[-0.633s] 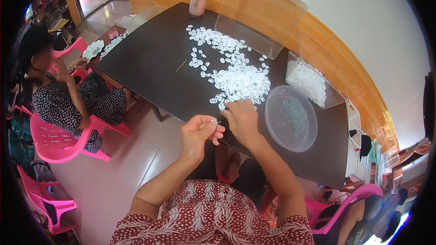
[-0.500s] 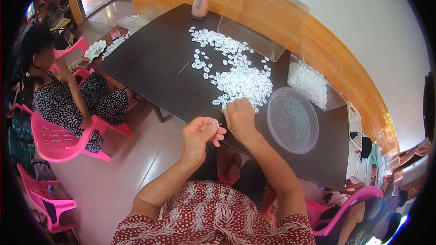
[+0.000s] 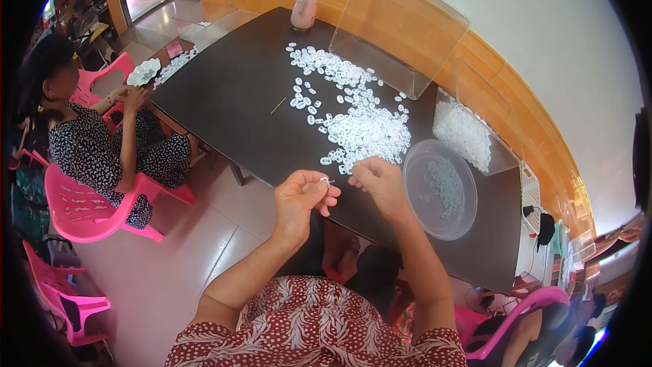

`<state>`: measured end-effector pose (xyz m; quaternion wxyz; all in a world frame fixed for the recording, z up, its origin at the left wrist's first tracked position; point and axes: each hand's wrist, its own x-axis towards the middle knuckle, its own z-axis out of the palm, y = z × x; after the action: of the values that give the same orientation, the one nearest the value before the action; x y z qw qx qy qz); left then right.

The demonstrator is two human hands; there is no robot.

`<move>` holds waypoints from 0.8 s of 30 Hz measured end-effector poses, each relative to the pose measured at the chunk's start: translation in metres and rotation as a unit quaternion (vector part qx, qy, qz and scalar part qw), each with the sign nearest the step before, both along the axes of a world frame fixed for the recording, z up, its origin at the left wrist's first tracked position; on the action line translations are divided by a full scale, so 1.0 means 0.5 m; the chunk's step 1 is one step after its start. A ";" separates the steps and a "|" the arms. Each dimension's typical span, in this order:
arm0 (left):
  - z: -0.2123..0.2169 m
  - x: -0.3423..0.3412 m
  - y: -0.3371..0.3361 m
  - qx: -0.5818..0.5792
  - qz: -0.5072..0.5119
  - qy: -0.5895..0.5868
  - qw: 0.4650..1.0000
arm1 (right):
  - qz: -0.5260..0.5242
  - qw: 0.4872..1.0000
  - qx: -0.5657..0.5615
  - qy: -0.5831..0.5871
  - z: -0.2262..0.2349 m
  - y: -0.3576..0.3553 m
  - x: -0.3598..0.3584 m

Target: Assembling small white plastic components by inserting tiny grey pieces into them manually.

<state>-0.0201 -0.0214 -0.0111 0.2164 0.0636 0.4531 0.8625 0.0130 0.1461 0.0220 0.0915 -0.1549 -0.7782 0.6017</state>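
Note:
My left hand [image 3: 293, 207], just over the table's near edge, pinches a small white plastic piece [image 3: 325, 181] with a thin dark pin sticking out of it. Close to its right, my right hand [image 3: 382, 185] has thumb and fingertips pressed together; whatever they hold is too small to make out. Beyond my right hand spreads a loose pile of white oval pieces with two dark marks each [image 3: 367, 129]. To the right of that hand lies a round clear plastic tray [image 3: 415, 212] holding many tiny grey-blue parts [image 3: 445, 189].
Behind the pile a clear plastic bin [image 3: 401, 34] leans at the wall, beside a clear container of white pieces [image 3: 462, 129]. A pink jug [image 3: 305, 8] and a thin brown stick [image 3: 278, 105] are on the dark table [image 3: 231, 88]. At left a person sits on a pink chair [image 3: 81, 204].
My right hand has drawn back from the pile's near edge, with its fingers now pinched. My left hand keeps its hold. The seated person's raised hand has come down toward a white dish.

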 end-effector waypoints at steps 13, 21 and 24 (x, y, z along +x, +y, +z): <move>-0.010 0.001 0.033 0.004 0.061 0.068 0.996 | 0.029 0.998 0.020 0.044 -0.035 -0.029 0.024; 0.002 0.002 0.022 0.020 0.013 -0.006 1.000 | 0.033 0.981 -0.176 0.080 -0.023 -0.044 0.038; 0.004 0.007 0.022 0.022 0.001 -0.025 0.999 | -0.024 0.986 -0.094 0.138 -0.038 -0.037 0.038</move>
<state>-0.0166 -0.0102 -0.0093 0.2253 0.0457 0.4286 0.8738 0.0322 0.1278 0.0029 0.1970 -0.0970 -0.6943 0.6853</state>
